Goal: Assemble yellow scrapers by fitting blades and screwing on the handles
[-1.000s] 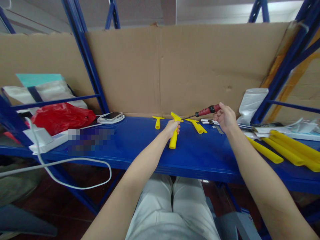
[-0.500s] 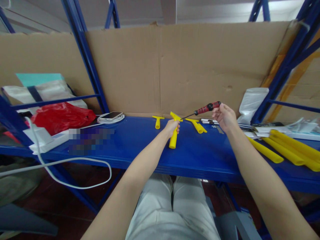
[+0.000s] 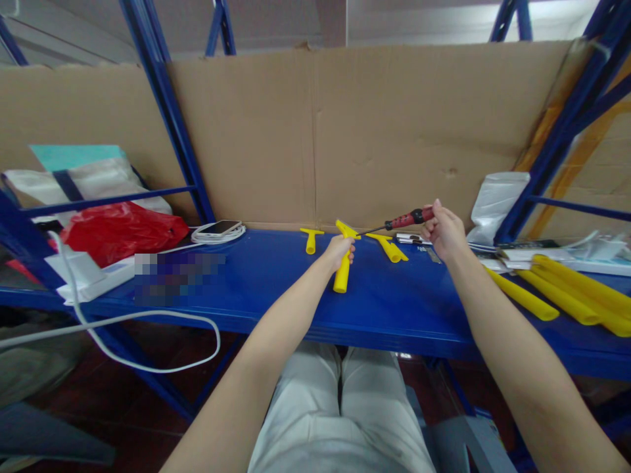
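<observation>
1. Well over to the left, a red plastic bag [image 3: 125, 226] lies bunched in front of a white bag [image 3: 101, 180]; what either contains is hidden.
2. Next comes a phone [image 3: 220, 227] on a coiled white cable, then a small yellow T-piece [image 3: 310, 242] on the blue shelf [image 3: 276, 289].
3. At the middle, the left hand [image 3: 340, 252] has its fingers wrapped around a yellow T-shaped handle [image 3: 340, 280], whose head points toward the cardboard.
4. Reaching that head from the right is a red-and-black screwdriver [image 3: 408, 219]; its tip appears to touch, though contact is too small to confirm.
5. Judging by this pose, screwdriver work at the head is the step in hand; the next move calls for a steady left grip and an aligned shaft.
6. Beyond two more yellow pieces [image 3: 389, 249], the right hand [image 3: 445, 231] pinches the screwdriver's butt end, fingers narrow.
7. Farther right stand a white pouch [image 3: 497, 205], contents unseen, and yellow tubes [image 3: 566, 297], their insides not visible.
</observation>
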### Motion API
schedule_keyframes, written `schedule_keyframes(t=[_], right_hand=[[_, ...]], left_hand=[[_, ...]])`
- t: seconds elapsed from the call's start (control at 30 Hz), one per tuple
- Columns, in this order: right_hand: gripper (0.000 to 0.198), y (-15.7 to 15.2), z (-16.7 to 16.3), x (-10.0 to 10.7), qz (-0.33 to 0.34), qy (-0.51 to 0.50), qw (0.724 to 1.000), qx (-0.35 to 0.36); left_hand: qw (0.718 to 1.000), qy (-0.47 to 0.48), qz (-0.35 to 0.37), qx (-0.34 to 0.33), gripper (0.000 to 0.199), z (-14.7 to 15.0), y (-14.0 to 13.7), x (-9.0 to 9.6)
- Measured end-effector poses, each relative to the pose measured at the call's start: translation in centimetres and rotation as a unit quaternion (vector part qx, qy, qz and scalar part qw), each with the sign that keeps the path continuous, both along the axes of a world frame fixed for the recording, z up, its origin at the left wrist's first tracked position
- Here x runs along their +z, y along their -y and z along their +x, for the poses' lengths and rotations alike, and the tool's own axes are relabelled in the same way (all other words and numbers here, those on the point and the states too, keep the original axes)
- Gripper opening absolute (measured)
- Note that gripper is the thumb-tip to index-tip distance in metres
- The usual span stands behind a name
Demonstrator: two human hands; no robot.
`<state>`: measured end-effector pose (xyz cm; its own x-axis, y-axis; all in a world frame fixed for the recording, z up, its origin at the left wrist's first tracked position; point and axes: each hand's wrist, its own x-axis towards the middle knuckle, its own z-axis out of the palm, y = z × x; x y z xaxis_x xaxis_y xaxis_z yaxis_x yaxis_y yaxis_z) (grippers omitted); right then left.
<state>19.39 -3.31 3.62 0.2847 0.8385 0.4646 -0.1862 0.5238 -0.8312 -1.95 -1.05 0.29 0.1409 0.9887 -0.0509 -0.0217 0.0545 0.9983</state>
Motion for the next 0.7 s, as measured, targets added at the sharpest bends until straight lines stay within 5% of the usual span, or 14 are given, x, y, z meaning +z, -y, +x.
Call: schedule_keyframes(t=[0.3, 0.7], right_hand=[[0.027, 0.57, -0.18, 0.26, -0.001, 0.005, 0.999, 0.052], [0.04, -0.1, 0.13, -0.19, -0.012, -0.032, 0.999, -0.009]], left_hand=[[1.0, 0.004, 0.003, 0.002, 0.011, 0.02, 0.27, 0.14], [1.0, 0.008, 0.008, -0.005, 0.013, 0.08, 0.23, 0.04]])
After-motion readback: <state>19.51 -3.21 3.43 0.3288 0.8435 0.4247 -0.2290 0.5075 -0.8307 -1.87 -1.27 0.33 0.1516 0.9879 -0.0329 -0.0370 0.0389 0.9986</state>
